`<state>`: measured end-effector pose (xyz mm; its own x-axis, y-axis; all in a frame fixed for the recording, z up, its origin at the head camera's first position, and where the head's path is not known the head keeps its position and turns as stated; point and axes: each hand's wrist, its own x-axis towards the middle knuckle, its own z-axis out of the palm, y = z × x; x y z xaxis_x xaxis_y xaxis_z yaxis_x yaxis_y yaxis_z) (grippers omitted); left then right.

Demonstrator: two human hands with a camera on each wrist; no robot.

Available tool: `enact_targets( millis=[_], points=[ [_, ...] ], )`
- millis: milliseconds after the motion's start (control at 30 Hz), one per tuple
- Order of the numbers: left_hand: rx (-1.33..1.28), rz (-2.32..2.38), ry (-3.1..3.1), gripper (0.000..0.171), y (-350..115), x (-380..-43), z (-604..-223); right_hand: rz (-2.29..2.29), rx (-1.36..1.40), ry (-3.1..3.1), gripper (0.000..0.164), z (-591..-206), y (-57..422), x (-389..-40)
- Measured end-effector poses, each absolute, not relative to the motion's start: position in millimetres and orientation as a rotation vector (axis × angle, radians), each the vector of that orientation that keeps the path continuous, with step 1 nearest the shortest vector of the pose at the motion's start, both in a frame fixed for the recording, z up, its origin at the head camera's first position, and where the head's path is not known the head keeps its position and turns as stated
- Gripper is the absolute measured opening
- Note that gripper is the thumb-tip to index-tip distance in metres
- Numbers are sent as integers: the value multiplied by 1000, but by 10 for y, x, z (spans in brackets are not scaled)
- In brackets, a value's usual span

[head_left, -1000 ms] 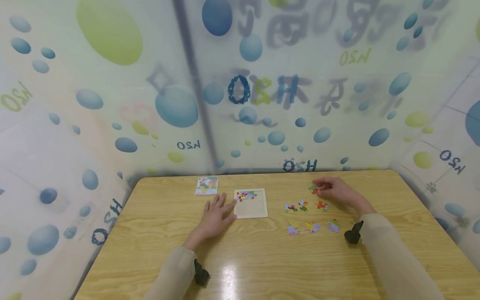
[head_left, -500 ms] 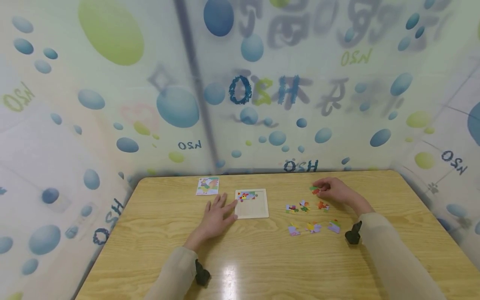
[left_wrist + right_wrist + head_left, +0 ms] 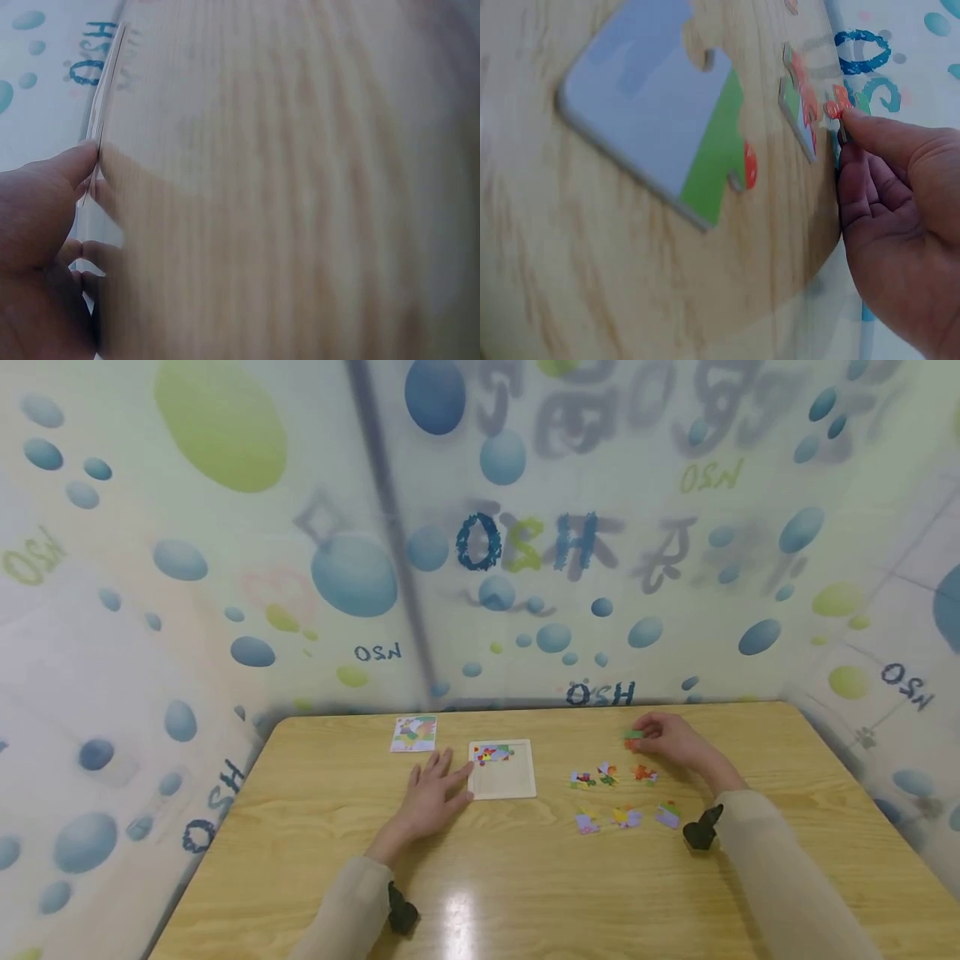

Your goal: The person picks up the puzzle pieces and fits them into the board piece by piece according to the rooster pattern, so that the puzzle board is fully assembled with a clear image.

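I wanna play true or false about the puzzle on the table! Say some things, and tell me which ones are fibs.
1. The right hand pinches a puzzle piece. True.
2. The picture card lies left of the puzzle tray. True.
3. The puzzle tray is completely full. False: the fitted pieces cover only part of its far side.
4. The left hand holds a piece too. False: its fingertips are at the tray's left edge.
5. The loose pieces lie right of the tray. True.
6. The sleeves are bright red. False: they're beige.
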<state>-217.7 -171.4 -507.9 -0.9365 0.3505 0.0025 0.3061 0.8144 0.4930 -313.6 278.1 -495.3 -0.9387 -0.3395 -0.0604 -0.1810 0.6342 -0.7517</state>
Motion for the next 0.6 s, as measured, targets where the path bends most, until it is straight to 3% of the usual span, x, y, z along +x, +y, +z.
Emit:
enact_targets(
  millis=[600],
  points=[
    [516,783,2908,54,-1722,-2169,-5087,-1400,-392,2584,23,-4984,2141,-3154]
  ],
)
